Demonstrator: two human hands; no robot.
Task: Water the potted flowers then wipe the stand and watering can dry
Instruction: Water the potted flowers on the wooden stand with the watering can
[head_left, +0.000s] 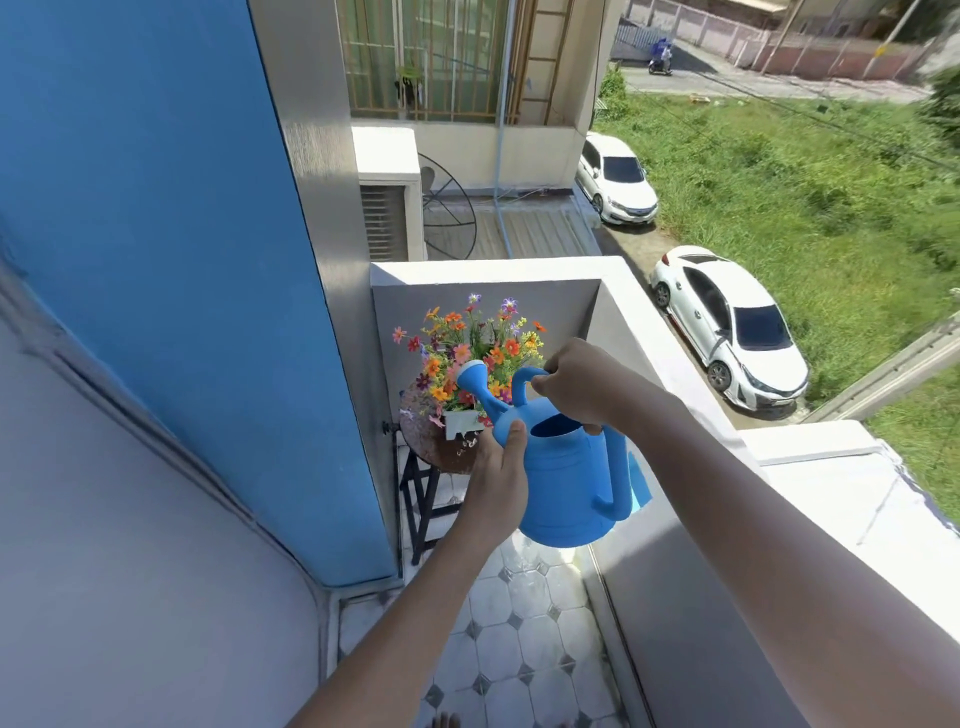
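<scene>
A blue plastic watering can (563, 486) hangs in the air over the balcony, its white-tipped spout aimed at the flowers. My right hand (576, 384) grips its top handle. My left hand (498, 475) presses against the can's left side, thumb near the spout base. A white pot of orange, red and purple flowers (475, 358) sits on a round brown stand top (423, 431) with a black frame, in the balcony's far corner. No water stream shows. A cloth is not in view.
A blue wall (182, 286) closes the left side. The white balcony parapet (649, 322) runs along the right and behind the flowers. Tiled floor (524, 623) lies below my arms. Cars and grass lie far below outside.
</scene>
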